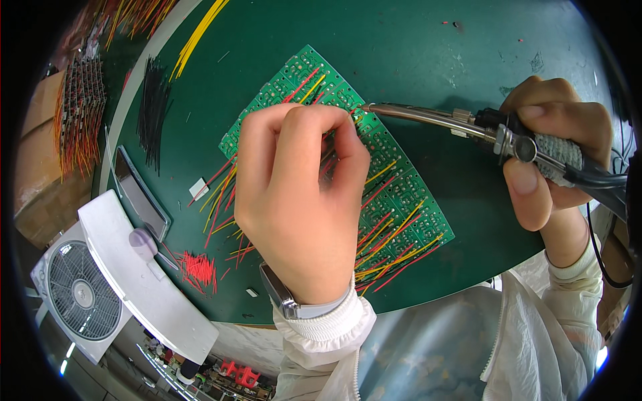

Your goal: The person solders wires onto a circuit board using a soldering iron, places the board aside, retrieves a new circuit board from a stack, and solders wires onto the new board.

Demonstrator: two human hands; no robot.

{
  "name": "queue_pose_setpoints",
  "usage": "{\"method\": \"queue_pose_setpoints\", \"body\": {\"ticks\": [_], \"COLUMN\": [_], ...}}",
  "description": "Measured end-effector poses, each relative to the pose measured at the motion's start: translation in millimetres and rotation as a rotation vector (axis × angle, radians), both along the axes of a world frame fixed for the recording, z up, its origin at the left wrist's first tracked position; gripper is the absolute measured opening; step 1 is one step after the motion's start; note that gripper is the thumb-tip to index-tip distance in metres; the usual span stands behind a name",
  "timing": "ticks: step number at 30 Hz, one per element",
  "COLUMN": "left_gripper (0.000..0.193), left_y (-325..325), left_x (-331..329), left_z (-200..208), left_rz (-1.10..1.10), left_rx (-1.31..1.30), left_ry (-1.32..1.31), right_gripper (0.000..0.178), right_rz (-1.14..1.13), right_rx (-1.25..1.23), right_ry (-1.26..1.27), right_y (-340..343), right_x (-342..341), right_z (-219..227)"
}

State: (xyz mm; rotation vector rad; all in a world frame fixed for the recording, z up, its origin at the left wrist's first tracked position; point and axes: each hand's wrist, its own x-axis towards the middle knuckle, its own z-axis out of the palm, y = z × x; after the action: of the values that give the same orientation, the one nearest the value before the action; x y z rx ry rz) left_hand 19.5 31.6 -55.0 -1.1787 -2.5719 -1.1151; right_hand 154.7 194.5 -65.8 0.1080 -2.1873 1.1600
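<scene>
Circuit board (409, 187) with red and yellow wires (384, 269), lying on middle of green surface (468, 60), toward its near edge. Above it, left hand (301, 187) with fingers curled inward; cannot tell whether clamped on something. Soldering iron (481, 131), clamped in fingers of right hand (565, 123).

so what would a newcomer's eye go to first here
Probably the green circuit board mid-picture, with red and yellow wires sticking out, partly hidden under the left hand. Next, the soldering iron in the right hand, its tip at the board's upper right edge. Then the small red pile at lower left.
</scene>
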Motion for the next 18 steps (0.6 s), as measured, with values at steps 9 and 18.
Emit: {"method": "queue_pose_setpoints", "body": {"ticks": [9,18], "left_gripper": [0.015,0.015], "left_y": [-0.5,0.3], "left_x": [0.2,0.5], "left_z": [1.1,1.5], "left_rz": [-0.002,0.001], "left_rx": [-0.010,-0.017], "left_ry": [-0.002,0.000], "right_gripper": [0.036,0.035], "right_rz": [-0.024,-0.056], "right_rx": [-0.006,-0.032], "right_ry": [0.030,0.030], "right_y": [-0.3,-4.6], "right_x": [0.5,0.2], "right_z": [-1.7,-1.6]}}
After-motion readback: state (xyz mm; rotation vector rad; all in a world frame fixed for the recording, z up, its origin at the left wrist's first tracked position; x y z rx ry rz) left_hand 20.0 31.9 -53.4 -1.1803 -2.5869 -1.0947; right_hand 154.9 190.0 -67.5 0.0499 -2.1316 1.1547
